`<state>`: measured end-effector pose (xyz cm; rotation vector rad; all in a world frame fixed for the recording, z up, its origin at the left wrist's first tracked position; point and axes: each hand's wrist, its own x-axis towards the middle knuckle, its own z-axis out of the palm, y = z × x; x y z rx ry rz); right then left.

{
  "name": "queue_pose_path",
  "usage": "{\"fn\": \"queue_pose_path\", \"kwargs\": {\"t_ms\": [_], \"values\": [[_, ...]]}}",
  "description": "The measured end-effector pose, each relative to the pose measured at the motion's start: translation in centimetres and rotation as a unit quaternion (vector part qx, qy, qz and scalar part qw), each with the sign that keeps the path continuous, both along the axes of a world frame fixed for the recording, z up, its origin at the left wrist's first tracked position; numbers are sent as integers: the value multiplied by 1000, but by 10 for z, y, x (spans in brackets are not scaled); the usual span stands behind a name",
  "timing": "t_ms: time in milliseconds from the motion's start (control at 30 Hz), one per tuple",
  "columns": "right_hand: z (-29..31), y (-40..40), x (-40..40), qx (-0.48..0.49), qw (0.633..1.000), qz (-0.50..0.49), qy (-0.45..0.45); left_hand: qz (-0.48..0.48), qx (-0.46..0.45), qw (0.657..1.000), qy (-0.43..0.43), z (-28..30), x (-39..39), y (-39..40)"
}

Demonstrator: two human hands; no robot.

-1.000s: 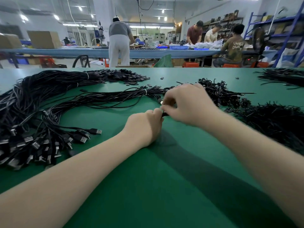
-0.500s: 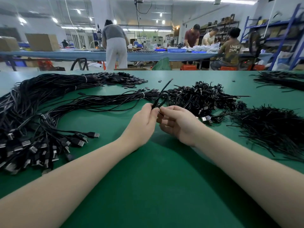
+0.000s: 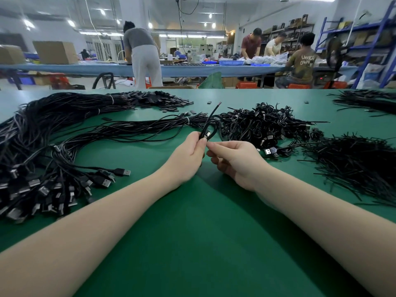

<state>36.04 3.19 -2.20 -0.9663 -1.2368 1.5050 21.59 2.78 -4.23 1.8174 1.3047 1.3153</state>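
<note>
One looped cable (image 3: pixel 207 133) pinched in left hand (image 3: pixel 188 156), right hand (image 3: pixel 235 160) beside it.

Head-worn wide view, facing forward-down, close over green table (image 3: pixel 192 243)

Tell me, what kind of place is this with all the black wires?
Most likely a cable-making workshop. Heaps of black USB cables lie on the green table, the left hand pinches one looped cable, and other workers work at a long blue table near storage shelves.

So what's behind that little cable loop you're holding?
Behind the cable loop lies a heap of coiled black cables on the green table. The left hand hides the loop's lower part.
</note>
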Motion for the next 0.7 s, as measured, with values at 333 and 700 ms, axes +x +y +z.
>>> {"fn": "queue_pose_path", "kwargs": {"t_ms": [333,700], "values": [[2,4,10,245,948,-61,-194,-6,-6,1000,-13,0,3,-3],[-1,5,16,448,800,-170,-359,48,82,995,40,5,3,-11]]}}
